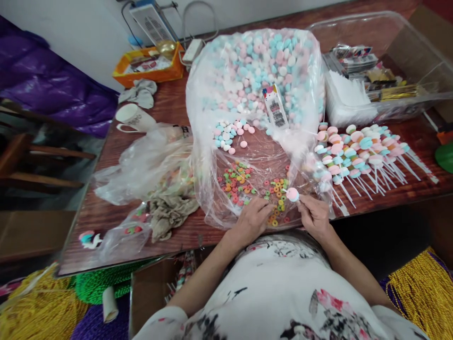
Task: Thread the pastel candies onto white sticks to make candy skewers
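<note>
My right hand [314,216] pinches a white stick near the table's front edge. Round pink and pale blue candy pieces [292,194] are threaded on it, and the stick's tip pokes out to the left. Curled low over the clear plastic sheet, my left hand [254,218] has its fingers together among small coloured candy rings [279,200]; whatever they grip is hidden. More red, orange and green candy rings [237,182] are scattered to its left. Loose pink, blue and white candy discs [228,134] lie farther back, at the mouth of a big clear bag [201,89] full of them.
Several finished candy skewers [357,151] are piled at the right. Behind them is a clear plastic bin [385,106] with packets. At left are a white mug [134,118], an orange tray [148,75], a crumpled plastic bag [141,160] and a grey-brown cloth [171,215].
</note>
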### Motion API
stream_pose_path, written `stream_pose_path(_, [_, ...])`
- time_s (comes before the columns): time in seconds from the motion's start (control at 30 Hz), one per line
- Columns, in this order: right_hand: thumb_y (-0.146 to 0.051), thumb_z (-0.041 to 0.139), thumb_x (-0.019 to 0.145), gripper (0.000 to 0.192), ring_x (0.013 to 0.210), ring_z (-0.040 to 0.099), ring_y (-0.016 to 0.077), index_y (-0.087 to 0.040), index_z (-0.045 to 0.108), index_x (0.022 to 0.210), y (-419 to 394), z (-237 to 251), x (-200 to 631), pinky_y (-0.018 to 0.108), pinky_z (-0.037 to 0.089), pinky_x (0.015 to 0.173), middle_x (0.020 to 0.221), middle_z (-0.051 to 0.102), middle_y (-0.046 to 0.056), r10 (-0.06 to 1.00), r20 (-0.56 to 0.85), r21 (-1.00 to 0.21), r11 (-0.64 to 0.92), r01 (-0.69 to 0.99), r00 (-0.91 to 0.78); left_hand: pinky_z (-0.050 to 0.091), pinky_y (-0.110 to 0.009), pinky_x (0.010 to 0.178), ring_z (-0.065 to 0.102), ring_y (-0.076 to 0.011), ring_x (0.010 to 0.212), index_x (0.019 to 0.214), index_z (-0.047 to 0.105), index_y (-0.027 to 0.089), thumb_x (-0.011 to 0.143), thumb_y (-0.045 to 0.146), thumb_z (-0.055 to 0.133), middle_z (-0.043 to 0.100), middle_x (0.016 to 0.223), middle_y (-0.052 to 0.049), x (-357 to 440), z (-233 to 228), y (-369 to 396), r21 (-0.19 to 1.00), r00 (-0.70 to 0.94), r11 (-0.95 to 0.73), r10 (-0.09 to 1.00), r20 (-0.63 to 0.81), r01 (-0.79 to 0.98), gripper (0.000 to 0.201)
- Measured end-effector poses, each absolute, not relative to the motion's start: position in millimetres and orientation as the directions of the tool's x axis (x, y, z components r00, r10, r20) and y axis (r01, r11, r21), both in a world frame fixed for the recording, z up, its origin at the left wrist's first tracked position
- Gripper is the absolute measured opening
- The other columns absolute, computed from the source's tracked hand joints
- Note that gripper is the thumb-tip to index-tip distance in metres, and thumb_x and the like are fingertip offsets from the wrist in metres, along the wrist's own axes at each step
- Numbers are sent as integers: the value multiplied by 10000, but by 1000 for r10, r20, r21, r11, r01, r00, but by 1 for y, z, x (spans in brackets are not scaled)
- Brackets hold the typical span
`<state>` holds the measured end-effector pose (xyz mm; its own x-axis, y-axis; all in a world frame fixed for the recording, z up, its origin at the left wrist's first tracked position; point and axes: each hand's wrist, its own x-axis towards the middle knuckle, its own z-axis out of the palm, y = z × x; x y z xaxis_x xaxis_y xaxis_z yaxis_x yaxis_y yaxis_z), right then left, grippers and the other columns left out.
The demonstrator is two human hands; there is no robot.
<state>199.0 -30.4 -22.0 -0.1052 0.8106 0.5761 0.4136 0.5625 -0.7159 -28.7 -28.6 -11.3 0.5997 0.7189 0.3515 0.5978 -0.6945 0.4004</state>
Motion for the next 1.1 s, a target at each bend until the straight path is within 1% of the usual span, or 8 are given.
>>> stream_pose_path(0.23, [-105,541,913,188,644,672,159,-156,677,1033,-30,-23,198,279,560,620,754,714,64,812,576,-701,552,451,-97,496,-338,774,620,-171,824,1002,660,168,834,72,578,697,886,-74,-20,-7,-30,563,516,-696,714,473,447,210])
stream_pose_path(0.33, [-110,522,913,204,652,678,164,-161,675,1038,-30,-25,197,277,560,612,753,714,65,785,610,-668,582,464,-106,496,-291,720,611,-143,759,1040,692,195,812,146,659,687,839,-38,-16,3,-31,807,272,-475,877,397,352,235])
stream_pose_path(0.43, [-103,520,904,204,616,659,161,-162,670,1030,-31,-26,195,274,545,575,728,698,62,749,649,-622,624,473,-134,519,-255,637,620,-107,673,1038,721,208,808,252,697,672,936,-35,-16,14,-31,990,96,-127,988,121,61,235])
stream_pose_path(0.53, [-100,528,893,204,556,629,157,-169,666,1027,-34,-24,191,276,531,542,667,672,44,711,684,-584,667,463,-163,551,-255,619,642,-97,633,925,747,195,754,294,757,657,962,-26,-18,23,-30,960,135,125,986,-94,-250,197])
stream_pose_path(0.67, [-85,529,880,243,605,659,174,-181,653,1067,-40,-20,185,288,549,566,736,706,61,692,688,-557,697,451,-219,553,-211,596,653,-89,639,787,745,171,646,218,835,671,904,-13,-23,31,-32,861,160,252,967,-201,-443,174])
stream_pose_path(0.77, [-93,541,878,245,622,664,180,-191,648,1075,-42,-20,181,303,563,594,746,705,55,712,664,-568,679,465,-228,543,-193,532,660,-94,592,750,734,158,593,194,863,711,903,-26,-28,33,-31,812,148,302,953,-264,-500,207])
stream_pose_path(0.9, [-91,534,887,226,657,677,184,-189,653,1054,-39,-21,176,309,569,623,766,709,58,751,599,-610,653,449,-278,480,-164,398,635,-109,484,786,723,162,568,193,876,703,680,2,-33,28,-27,785,137,342,938,-319,-516,268])
stream_pose_path(1.1, [-81,518,900,245,684,674,177,-176,632,1094,-34,-10,175,297,554,624,803,714,70,774,551,-633,631,449,-312,496,-161,409,637,-110,494,807,713,147,552,215,887,685,617,6,-31,26,-15,769,180,372,928,-328,-520,317])
